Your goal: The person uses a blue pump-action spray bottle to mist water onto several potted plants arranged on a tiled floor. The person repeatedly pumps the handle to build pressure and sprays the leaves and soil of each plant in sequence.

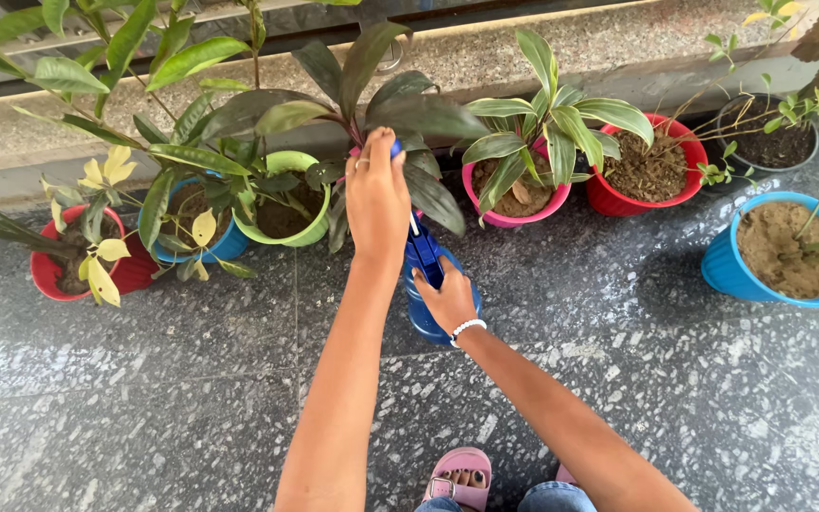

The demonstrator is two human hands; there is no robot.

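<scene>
My left hand [376, 194] is stretched out and closed around a small blue knob [396, 148]. The knob tops a thin white rod [414, 224] that rises from a blue spray bottle [424, 327]. My right hand [447, 299], with a white bead bracelet on the wrist, grips the bottle's blue head. The bottle stands on the speckled stone floor [191, 417]. Just beyond my left hand is a plant with dark reddish-green leaves [400, 109]; its pot is mostly hidden behind my hand.
A row of potted plants lines a stone ledge [618, 47]: red pot [54, 275], blue pot [225, 245], green pot [286, 228], pink pot [514, 213], red pot [651, 194], dark pot [774, 147], blue pot [727, 270]. My pink-sandalled foot [462, 474] is at the bottom.
</scene>
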